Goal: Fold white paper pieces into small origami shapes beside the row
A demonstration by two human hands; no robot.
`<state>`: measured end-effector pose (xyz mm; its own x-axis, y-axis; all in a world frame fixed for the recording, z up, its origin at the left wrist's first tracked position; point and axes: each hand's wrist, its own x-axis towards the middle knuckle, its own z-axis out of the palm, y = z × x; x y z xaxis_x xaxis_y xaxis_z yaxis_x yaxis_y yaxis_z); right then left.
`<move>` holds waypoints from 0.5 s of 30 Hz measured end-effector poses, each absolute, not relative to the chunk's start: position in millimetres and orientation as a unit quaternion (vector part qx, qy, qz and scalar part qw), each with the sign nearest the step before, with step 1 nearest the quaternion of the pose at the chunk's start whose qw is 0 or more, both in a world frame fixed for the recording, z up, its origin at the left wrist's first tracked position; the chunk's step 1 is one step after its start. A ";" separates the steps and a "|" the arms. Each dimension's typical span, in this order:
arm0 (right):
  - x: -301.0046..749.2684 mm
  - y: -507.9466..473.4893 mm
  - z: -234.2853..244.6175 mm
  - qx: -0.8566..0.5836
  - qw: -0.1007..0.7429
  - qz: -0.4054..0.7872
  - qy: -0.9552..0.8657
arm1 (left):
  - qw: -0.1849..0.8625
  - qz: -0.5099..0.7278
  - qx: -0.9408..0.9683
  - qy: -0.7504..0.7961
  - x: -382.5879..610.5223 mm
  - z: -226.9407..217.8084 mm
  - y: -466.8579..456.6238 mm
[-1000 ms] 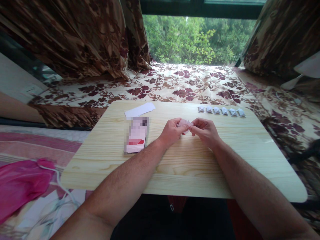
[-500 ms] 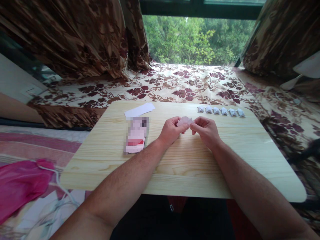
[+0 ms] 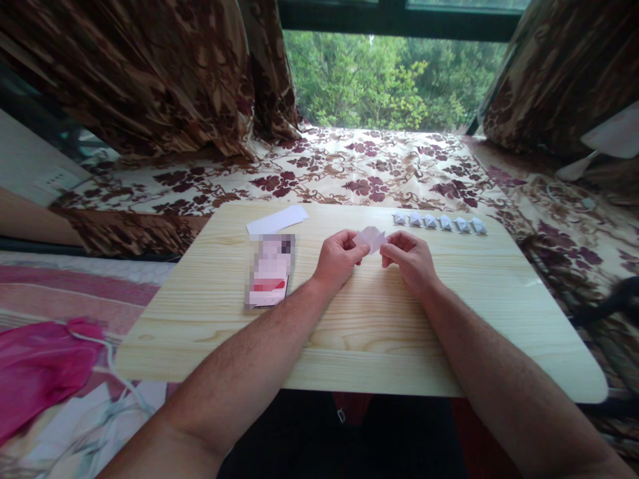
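A small piece of folded white paper (image 3: 370, 239) is held above the wooden table (image 3: 379, 319), between my two hands. My left hand (image 3: 340, 256) pinches its left side between thumb and fingers. On the other side, my right hand (image 3: 410, 259) has its thumb and index finger closed at the paper's right corner. Beyond my right hand, several small folded white paper shapes (image 3: 430, 221) stand in a row near the table's far edge.
Left of my hands lies a phone (image 3: 269, 273), its screen partly pixelated. White paper strips (image 3: 277, 219) lie behind it. A pink cloth (image 3: 47, 372), a white cable (image 3: 112, 362) and loose papers (image 3: 74, 419) are at lower left. Floral fabric (image 3: 369, 166) covers the window ledge.
The paper between my hands has turned and shows more of its flat face. My left thumb has shifted slightly left and down along it.
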<state>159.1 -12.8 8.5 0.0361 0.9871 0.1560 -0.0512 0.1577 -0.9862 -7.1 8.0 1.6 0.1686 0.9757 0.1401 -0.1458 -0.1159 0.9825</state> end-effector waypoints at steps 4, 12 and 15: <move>157.1 -12.2 7.6 -0.433 0.572 0.470 -0.514 | 0.522 0.499 0.561 0.404 -6.4 1.9 7.3; 155.2 -15.7 16.2 -0.472 0.640 0.310 -0.521 | 0.429 0.496 0.616 0.436 -5.2 1.3 4.2; 152.4 -20.1 21.5 -0.482 0.611 0.321 -0.540 | 0.372 0.513 0.624 0.458 -5.0 3.4 2.0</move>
<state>152.4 -20.1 21.5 0.2109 0.9126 0.3503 0.1295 0.3291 -0.9354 -5.0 2.0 3.4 0.0549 0.9527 0.2990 0.1908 -0.3039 0.9334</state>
